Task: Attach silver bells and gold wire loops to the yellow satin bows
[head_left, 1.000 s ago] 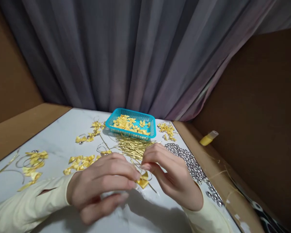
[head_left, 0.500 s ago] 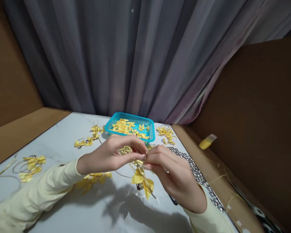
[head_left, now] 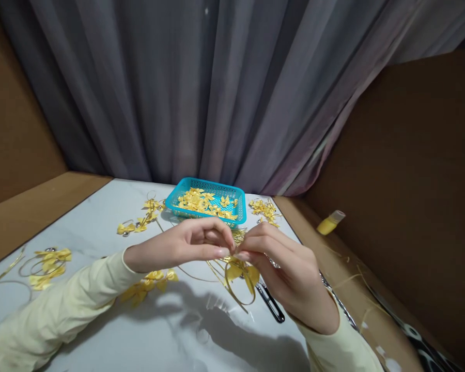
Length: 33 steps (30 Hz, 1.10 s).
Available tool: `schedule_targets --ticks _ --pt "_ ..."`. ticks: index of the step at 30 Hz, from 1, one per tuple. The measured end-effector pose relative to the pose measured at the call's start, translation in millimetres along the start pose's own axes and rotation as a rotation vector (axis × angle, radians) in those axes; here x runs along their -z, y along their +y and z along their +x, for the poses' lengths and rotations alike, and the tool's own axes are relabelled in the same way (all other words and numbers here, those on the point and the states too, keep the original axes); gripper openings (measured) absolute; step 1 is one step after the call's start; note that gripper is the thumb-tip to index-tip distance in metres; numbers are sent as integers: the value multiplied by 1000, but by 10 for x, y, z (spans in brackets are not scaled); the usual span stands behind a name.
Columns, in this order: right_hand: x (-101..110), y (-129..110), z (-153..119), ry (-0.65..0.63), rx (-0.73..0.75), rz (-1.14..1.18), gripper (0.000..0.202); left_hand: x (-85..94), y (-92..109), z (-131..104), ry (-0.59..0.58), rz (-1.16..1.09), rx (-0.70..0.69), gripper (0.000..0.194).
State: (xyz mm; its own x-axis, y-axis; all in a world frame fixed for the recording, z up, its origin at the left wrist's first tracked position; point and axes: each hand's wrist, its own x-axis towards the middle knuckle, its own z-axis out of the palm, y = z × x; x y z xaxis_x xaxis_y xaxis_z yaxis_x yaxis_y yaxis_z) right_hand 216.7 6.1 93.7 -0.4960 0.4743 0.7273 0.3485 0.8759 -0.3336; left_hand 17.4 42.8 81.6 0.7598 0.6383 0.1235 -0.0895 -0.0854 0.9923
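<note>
Work in hand, as judged, is fingertip handling of a gold cord (head_left: 232, 294) with a yellow ribbon bow (head_left: 235, 270), both on the near side of the turquoise basket (head_left: 217, 185), below the meeting fingertips. The right hand (head_left: 290, 274) grasps what appears to be the cord, pinched between thumb and forefinger. The left hand (head_left: 186, 245) has its thumb and forefinger tips just beside that pinch; whether they grip the cord or merely touch it cannot be told, the contact being too small to read. Any next move would seem to call for a steady right pinch and fine control of the thin strand by the left. Pose: both hands are raised over the bench (head_left: 101, 222), in front of the basket; the left forearm reaches in from the near left with wrist nearly straight, the right comes up from the near right with knuckles uppermost and fingers curled inward. A black tool (head_left: 271, 305) lies on the near right of the basket, just beside the right hand. Loose yellow bows (head_left: 196, 200) lie inside the basket; gold strands (head_left: 239, 236) lie just before it, partly hidden.
</note>
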Motion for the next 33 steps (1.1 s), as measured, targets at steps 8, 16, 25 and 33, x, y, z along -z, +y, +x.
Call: schedule_targets --ticks 8,16,25,33 --pt "8 10 24 9 -11 -42 11 -74 -114 121 -2 -400 125 12" --pt "77 11 54 -9 -11 -61 12 -71 -107 134 -53 -433 74 9" --pt "47 -13 35 -62 -31 -82 10 -29 -166 131 -90 -388 40 13" --pt "40 -50 44 -101 -60 -53 9 30 -148 94 -100 -395 45 10"
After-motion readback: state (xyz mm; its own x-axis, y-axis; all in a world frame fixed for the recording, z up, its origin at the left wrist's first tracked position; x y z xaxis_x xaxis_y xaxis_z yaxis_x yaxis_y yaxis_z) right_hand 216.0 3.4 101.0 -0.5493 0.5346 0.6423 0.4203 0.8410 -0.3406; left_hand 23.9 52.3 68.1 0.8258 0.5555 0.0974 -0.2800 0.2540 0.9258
